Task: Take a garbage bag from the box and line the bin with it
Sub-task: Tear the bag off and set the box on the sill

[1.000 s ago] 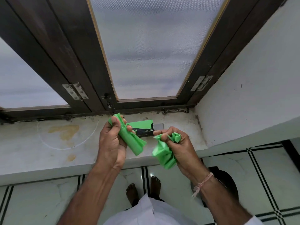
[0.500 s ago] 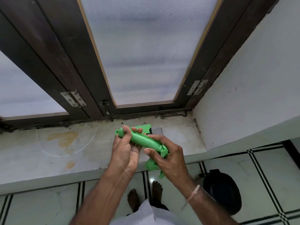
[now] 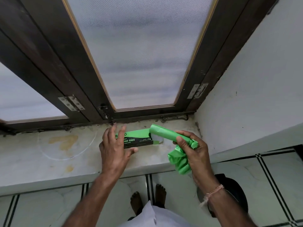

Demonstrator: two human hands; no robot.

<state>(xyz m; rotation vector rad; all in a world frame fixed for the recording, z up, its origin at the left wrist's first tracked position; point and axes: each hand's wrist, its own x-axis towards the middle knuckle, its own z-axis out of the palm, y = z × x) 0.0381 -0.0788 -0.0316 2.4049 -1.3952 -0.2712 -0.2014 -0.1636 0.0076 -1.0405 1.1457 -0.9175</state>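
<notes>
A green and black garbage bag box point(image 3: 139, 139) lies on the stone window sill point(image 3: 49, 163), its right end flap open. My left hand point(image 3: 114, 148) rests on the box's left part, fingers spread over it. My right hand point(image 3: 191, 149) grips the green roll of bags point(image 3: 164, 133), which points up and left over the box's open end. A crumpled loose green bag point(image 3: 179, 160) hangs from the same hand. The black bin point(image 3: 236, 192) stands on the floor below, mostly hidden behind my right forearm.
A dark wooden window frame point(image 3: 193, 82) with frosted panes rises behind the sill. A white wall point(image 3: 246, 95) closes the right side. The tiled floor point(image 3: 41, 208) and bare feet point(image 3: 147, 199) show below the sill's edge.
My left hand let go of the roll and moved onto the box. My right hand now holds both the roll and the loose bag, shifted right of the box.
</notes>
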